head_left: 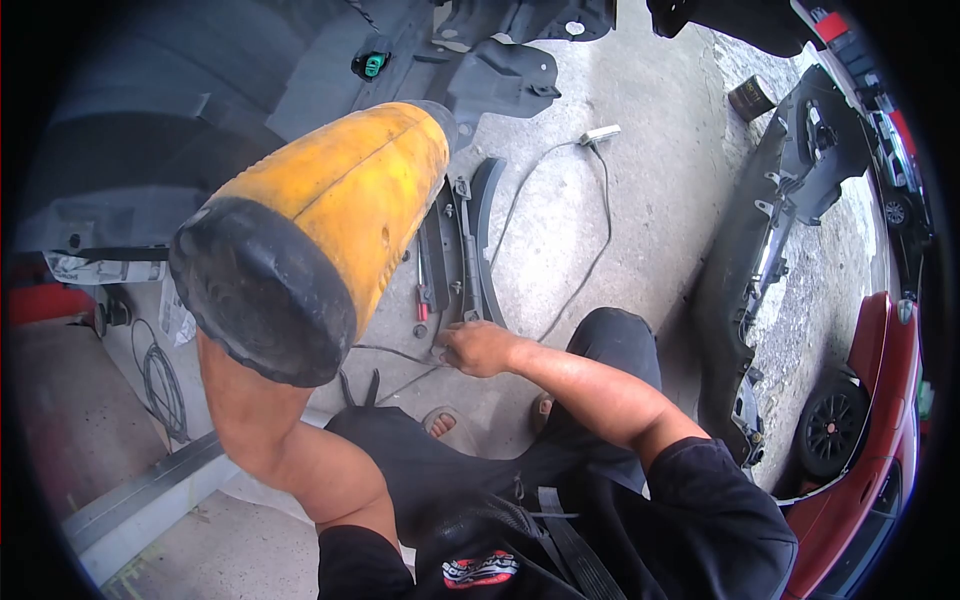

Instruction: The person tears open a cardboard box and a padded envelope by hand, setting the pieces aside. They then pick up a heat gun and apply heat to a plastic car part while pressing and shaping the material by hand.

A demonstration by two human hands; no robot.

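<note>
A large yellow power tool (335, 200) with a black end cap is close in front of me on the left, covering much of the view. Behind it rises my left forearm; my left hand is hidden, but the tool is held up at the end of that arm. Low over the floor, my right hand (475, 348) has its fingers curled closed at the near end of a dark curved trim strip (483, 240). What they hold, if anything, is too small to make out. Beside it lie a red-handled screwdriver (423, 303) and a thin dark cable (395, 352).
A white extension socket (600, 134) with a grey cord lies ahead. A long black bumper (745, 270) stands to the right, with a can (752, 98) behind it and a red car (865, 400) beyond. Grey car body panels (130, 130) fill the upper left. A coiled cable (163, 385) hangs at left.
</note>
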